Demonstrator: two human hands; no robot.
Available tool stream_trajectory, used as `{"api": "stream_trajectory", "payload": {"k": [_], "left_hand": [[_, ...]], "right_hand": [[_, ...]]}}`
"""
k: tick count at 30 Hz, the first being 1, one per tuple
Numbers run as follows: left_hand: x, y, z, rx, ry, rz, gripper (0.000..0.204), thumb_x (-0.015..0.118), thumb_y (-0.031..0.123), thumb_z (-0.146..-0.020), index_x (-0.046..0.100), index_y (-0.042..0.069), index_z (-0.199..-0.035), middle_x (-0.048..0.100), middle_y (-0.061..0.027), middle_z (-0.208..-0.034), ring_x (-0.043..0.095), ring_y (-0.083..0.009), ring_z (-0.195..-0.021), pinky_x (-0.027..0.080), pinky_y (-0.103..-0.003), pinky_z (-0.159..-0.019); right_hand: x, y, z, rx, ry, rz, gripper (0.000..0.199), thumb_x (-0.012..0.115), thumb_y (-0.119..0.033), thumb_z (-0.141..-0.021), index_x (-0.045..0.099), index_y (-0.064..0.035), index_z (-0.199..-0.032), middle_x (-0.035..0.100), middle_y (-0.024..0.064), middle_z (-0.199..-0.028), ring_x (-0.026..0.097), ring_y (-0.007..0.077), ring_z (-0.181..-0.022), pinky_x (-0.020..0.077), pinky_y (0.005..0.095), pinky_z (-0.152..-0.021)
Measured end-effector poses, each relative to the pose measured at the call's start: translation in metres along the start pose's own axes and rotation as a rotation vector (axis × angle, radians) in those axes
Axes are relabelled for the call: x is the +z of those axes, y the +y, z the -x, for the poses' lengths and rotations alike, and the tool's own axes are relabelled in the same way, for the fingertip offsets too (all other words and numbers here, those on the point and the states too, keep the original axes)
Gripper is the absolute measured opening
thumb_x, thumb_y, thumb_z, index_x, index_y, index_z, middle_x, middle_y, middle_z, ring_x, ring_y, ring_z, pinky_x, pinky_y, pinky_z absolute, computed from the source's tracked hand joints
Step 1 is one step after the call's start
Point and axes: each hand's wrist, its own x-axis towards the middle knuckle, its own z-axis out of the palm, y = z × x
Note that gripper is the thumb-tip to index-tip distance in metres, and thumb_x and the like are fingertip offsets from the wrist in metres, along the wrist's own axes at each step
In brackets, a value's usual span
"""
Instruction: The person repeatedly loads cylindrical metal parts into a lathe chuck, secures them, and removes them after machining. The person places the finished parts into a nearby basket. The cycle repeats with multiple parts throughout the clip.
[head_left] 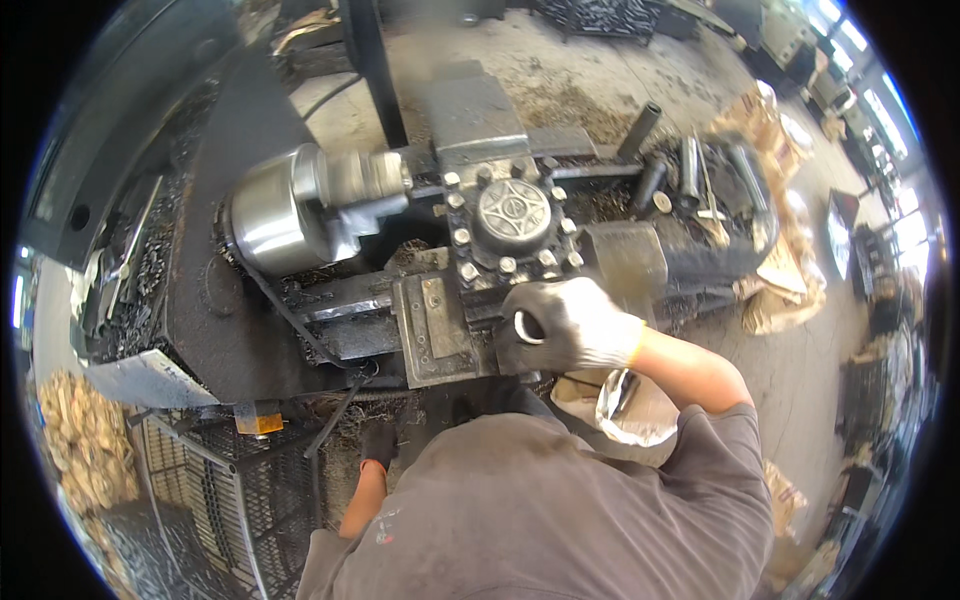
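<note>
- Hands well apart: the right hand (565, 325), in a pale knitted glove, is curled at the near right edge of the tool slide (437, 325); what it may grip is hidden beneath it. The left hand (379, 443), dark-gloved, hangs low near a slanting metal lever (340, 412); I cannot tell whether it holds anything.
- The metal workpiece (370, 180) sits in the bright chuck (272, 215), left of the tool post (513, 212). Its smeared outline suggests it is turning, so a loose glove reaching that way could be caught and pulled in.
- If the slide were fed too far left, the tool post might strike the chuck; misjudging the narrow space between them would be the cause.
- Several square-headed bolts (461, 236) ring the tool post. One left slack could let the cutter shift and spoil the surface.
- Metal chips (600, 205) lie behind the tool post; stray ones could scratch a finish or cut through knitted fabric.
- Loose metal tubes (688, 172) lie on the right end of the machine, where vibration or a knocking elbow could roll one off.
</note>
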Motion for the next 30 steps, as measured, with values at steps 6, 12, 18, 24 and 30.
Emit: {"api": "stream_trajectory", "payload": {"k": [6, 12, 18, 24, 30], "left_hand": [[0.062, 0.000, 0.062, -0.611, -0.038, 0.972, 0.022, 0.060, 0.023, -0.097, 0.066, 0.003, -0.089, 0.066, -0.0129, -0.075, 0.066, -0.0279, -0.060, 0.053, -0.045, -0.055], [0.055, 0.022, 0.059, -0.716, 0.090, 1.249, 0.022, 0.059, 0.025, -0.100, 0.065, 0.003, -0.100, 0.063, -0.0109, -0.074, 0.063, -0.0245, -0.056, 0.051, -0.041, -0.051], [0.039, 0.044, 0.042, -1.012, 0.140, 1.587, 0.016, 0.060, 0.022, -0.100, 0.065, 0.007, -0.102, 0.065, -0.0094, -0.076, 0.063, -0.0241, -0.056, 0.050, -0.040, -0.049], [0.042, 0.020, 0.058, -1.015, 0.192, 1.702, 0.018, 0.063, 0.027, -0.100, 0.065, 0.010, -0.107, 0.067, -0.0076, -0.081, 0.066, -0.0227, -0.061, 0.054, -0.039, -0.053], [-0.002, -0.012, 0.082, -0.892, 0.915, 1.451, 0.015, 0.074, 0.022, -0.094, 0.068, 0.012, -0.102, 0.068, -0.0068, -0.085, 0.066, -0.0236, -0.070, 0.055, -0.041, -0.061]], "right_hand": [[-0.103, 0.036, -0.083, -0.150, 0.092, 0.145, 0.033, 0.077, -0.010, -0.083, 0.069, -0.0020, -0.114, 0.078, 0.0187, -0.095, 0.078, 0.0259, -0.080, 0.0655, 0.0385, -0.070], [-0.093, 0.127, -0.185, 0.231, -0.117, 0.557, 0.036, 0.082, -0.030, -0.075, 0.075, -0.0052, -0.100, 0.077, 0.0229, -0.096, 0.074, 0.0421, -0.092, 0.0600, 0.0497, -0.081], [-0.054, 0.174, -0.199, 0.328, -0.429, 0.475, 0.040, 0.085, -0.032, -0.073, 0.081, -0.0074, -0.104, 0.079, 0.0219, -0.101, 0.077, 0.0368, -0.094, 0.0615, 0.0454, -0.084], [-0.022, 0.210, -0.200, 0.262, -0.488, 0.351, 0.033, 0.086, -0.027, -0.073, 0.079, -0.0026, -0.095, 0.078, 0.0208, -0.086, 0.077, 0.0358, -0.082, 0.0600, 0.0453, -0.075], [0.009, 0.251, -0.200, 0.136, -0.505, 0.171, 0.022, 0.076, -0.018, -0.088, 0.077, -0.0001, -0.100, 0.077, 0.0202, -0.086, 0.074, 0.0291, -0.073, 0.0569, 0.0439, -0.068]]}}
